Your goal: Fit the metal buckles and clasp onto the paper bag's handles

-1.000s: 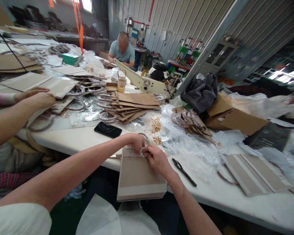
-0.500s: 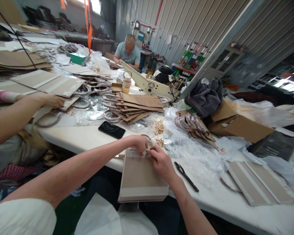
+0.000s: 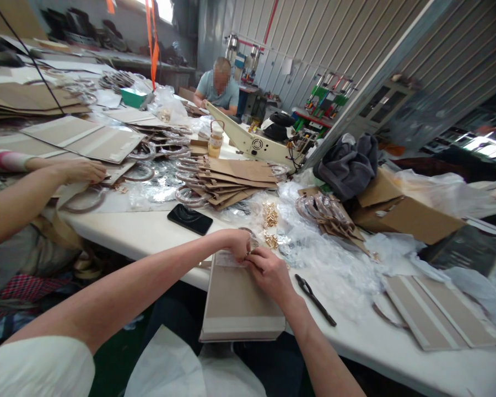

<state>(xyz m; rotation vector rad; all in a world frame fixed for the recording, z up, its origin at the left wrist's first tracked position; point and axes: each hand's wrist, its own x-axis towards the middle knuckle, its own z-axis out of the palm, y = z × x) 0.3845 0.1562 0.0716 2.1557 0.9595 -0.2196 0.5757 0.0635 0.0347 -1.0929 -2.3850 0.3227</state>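
A flat tan bag piece (image 3: 240,300) with a pale strip along its near edge lies over the table's front edge and my lap. At its far edge my left hand (image 3: 237,244) is closed, fingers bent down beside a partly hidden handle. My right hand (image 3: 268,273) pinches close against it, the palm side over the bag piece. Whatever small part sits between the fingertips is hidden. Just beyond them lie small gold-coloured metal fittings (image 3: 270,215) in loose piles. To the right rests a dark slender hand tool (image 3: 315,299).
A black phone (image 3: 189,219) lies left of the piles. Behind it are stacked brown bags (image 3: 235,179) with wrapped handles and a bottle (image 3: 215,140). Plastic wrap (image 3: 330,259) and another bag panel (image 3: 440,311) spread rightward. A co-worker's arm (image 3: 33,187) reaches in at left; another person sits opposite.
My two hands stay at the bag piece's far edge, with the fingers slightly shifted and closer together. The whole view has moved a little.
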